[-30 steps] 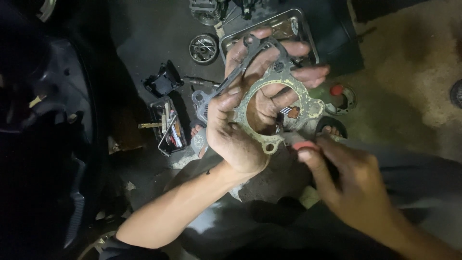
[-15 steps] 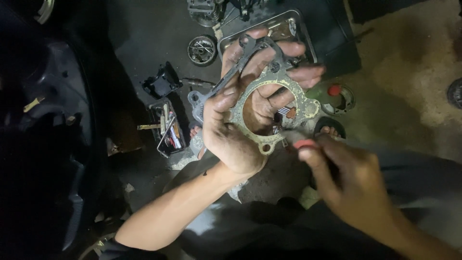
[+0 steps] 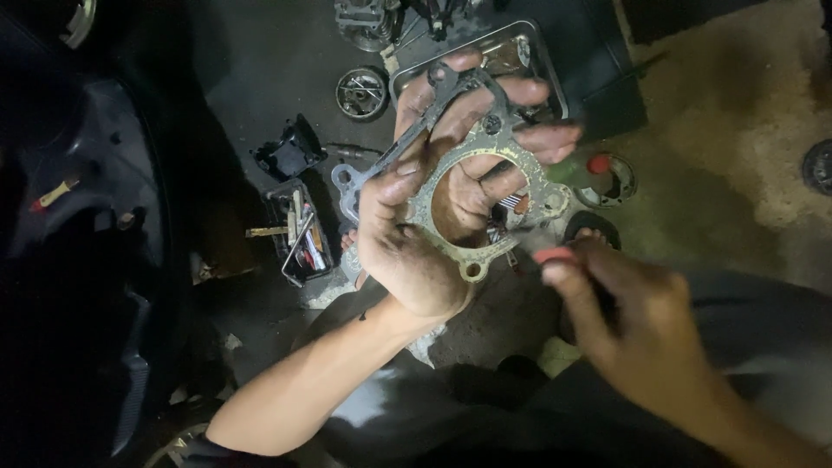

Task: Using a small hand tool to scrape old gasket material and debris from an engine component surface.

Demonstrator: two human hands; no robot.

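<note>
At frame centre our left hand holds a worn, speckled gasket flat against the palm, fingers spread behind its large round opening and thumb pressing its left edge. Lower right, our right hand has its fingers closed on a red-tipped tool, just beside the gasket's lower lug. A metal tray lies on the floor, upper centre, with a small box of tools left of centre.

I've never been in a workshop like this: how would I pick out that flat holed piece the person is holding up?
Find the left hand, raised in the middle of the view over the dark floor. Across its fingers lies the gasket, a thin, flat, speckled tan plate. Unlike the small round parts below, it has one large circular opening, with little bolt holes at its corners.
</note>
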